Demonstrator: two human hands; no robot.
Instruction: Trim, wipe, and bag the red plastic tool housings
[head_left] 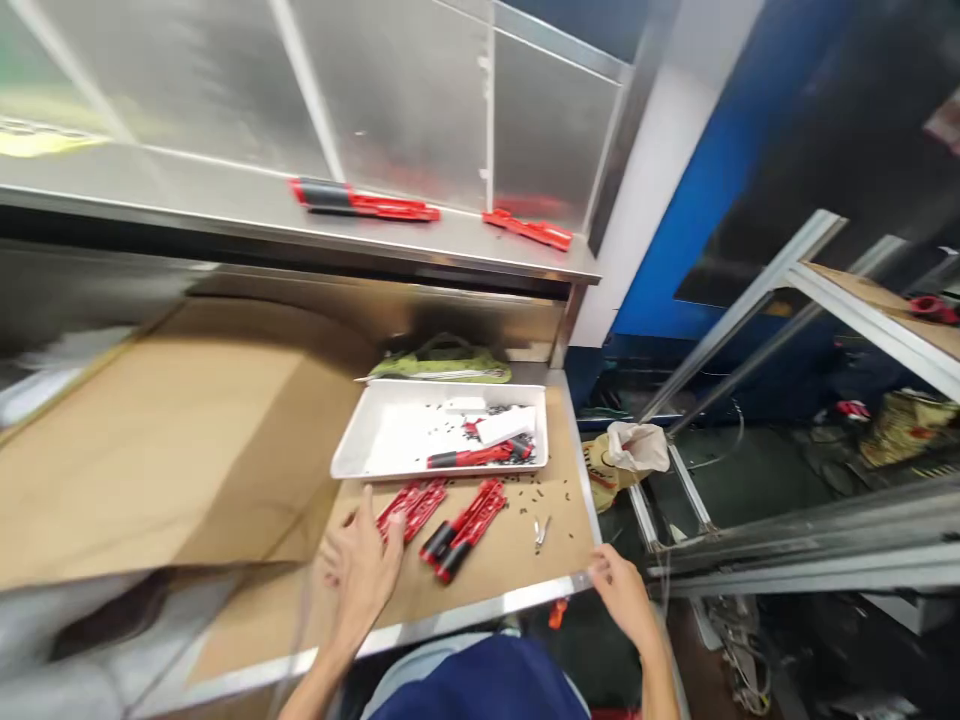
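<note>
My left hand (361, 566) lies on the cardboard-covered bench, fingers stretched out, touching a pair of red plastic handle pieces (411, 507). Just right of it lie red tools with black grips (461, 528). My right hand (619, 588) rests at the bench's metal front corner (577, 582), fingers curled on the edge. A white tray (375, 450) behind holds a red-and-black tool (472, 457), a white block and small dark screws. Small metal bits (540, 528) and loose screws are scattered on the cardboard near the tray.
A steel shelf above carries red-and-black tools (360, 202) and a red piece (529, 229). A green bag (442, 365) sits behind the tray. A large cardboard sheet (165, 440) leans at left. Metal frames, a blue wall and floor clutter stand at right.
</note>
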